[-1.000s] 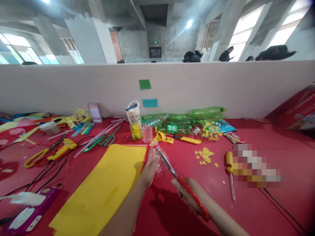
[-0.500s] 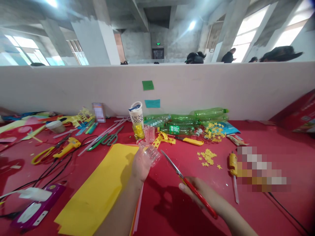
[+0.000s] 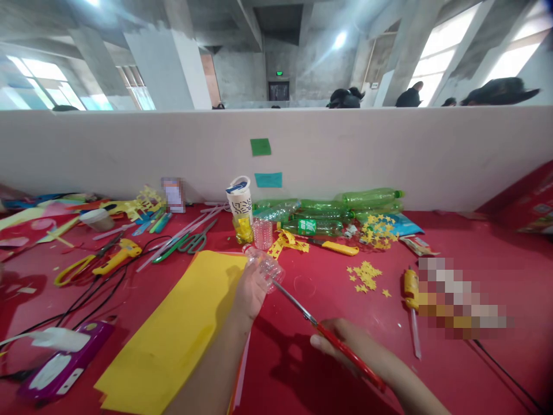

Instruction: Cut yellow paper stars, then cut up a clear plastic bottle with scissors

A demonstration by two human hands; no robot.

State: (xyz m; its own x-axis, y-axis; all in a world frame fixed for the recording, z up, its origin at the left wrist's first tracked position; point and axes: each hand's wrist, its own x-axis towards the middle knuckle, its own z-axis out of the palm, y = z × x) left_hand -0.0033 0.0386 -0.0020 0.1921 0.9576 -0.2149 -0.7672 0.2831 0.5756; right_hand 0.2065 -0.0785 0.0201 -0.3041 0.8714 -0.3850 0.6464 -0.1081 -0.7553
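Observation:
My left hand (image 3: pixel 252 291) is wrapped round a clear plastic bottle piece (image 3: pixel 266 266), its neck pointing up and left and its wide end to the right. My right hand (image 3: pixel 339 340) grips red-handled scissors (image 3: pixel 345 349). The blade tips point up and left and meet the wide edge of the bottle piece; whether they pass through the plastic I cannot tell. Under my left forearm lies a stack of yellow paper sheets (image 3: pixel 173 328). Just behind the held piece stands another clear bottle part (image 3: pixel 262 233).
Green plastic bottles (image 3: pixel 319 213) lie along the white partition (image 3: pixel 173 144). Yellow paper stars (image 3: pixel 365 275), a yellow utility knife (image 3: pixel 339 248) and a glue gun (image 3: pixel 410 288) lie to the right. At left are a purple power strip (image 3: pixel 64 363), cords, another glue gun (image 3: pixel 118 256) and scissors (image 3: pixel 194 239).
The scissors have moved left and slightly down, bringing their tips to the bottle piece, and their blades look closer together. My left hand keeps its hold on the piece.

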